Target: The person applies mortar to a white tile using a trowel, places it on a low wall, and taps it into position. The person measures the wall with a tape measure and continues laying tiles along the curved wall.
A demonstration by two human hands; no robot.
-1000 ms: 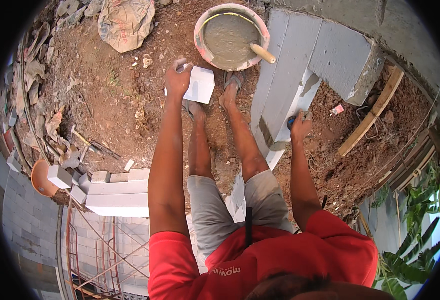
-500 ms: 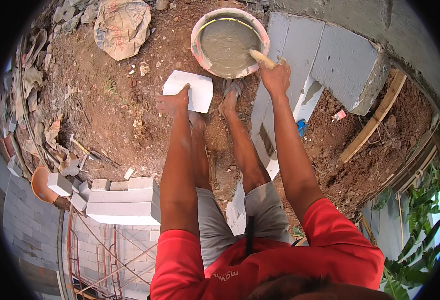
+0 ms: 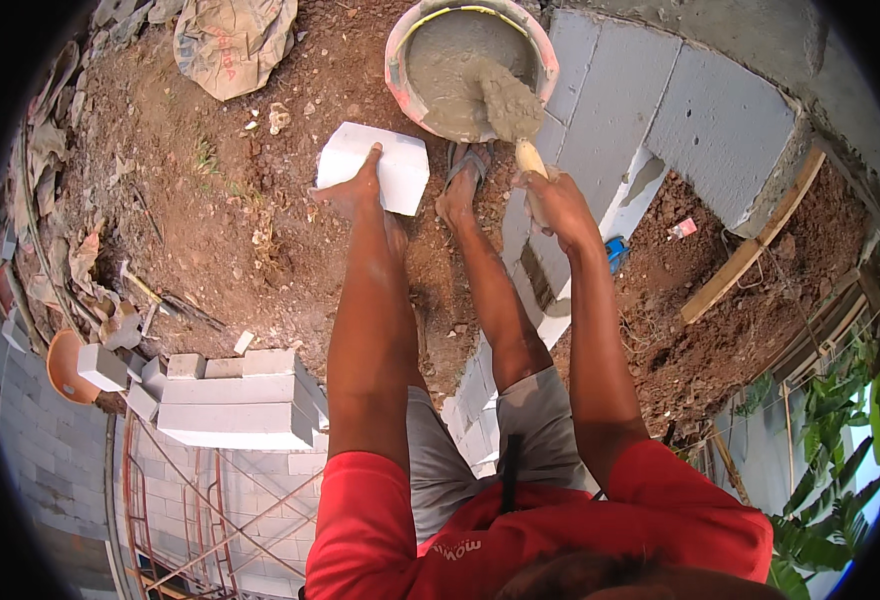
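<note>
My left hand (image 3: 358, 188) grips a white lightweight block (image 3: 402, 168), thumb on its upper face, above the soil by my feet. In my right hand (image 3: 566, 212) is a trowel (image 3: 529, 158), held by its pale wooden handle. A thick heap of grey mortar (image 3: 508, 100) covers its blade, at the near right rim of a round bucket (image 3: 398, 78). Wet mortar (image 3: 440, 65) fills much of that bucket, which stands beyond my sandalled foot (image 3: 465, 175).
Right of the bucket runs a low block wall (image 3: 625, 85), with a blue object (image 3: 616, 253) beside it. A wooden plank (image 3: 750, 255) lies farther right. Leftward are a paper sack (image 3: 230, 45), a hammer (image 3: 145, 287), stacked blocks (image 3: 235, 412) and an orange bowl (image 3: 64, 366).
The trowel has come toward me from inside the bucket, its blade now showing loaded with mortar. My left hand has tilted the block, so more of its side shows.
</note>
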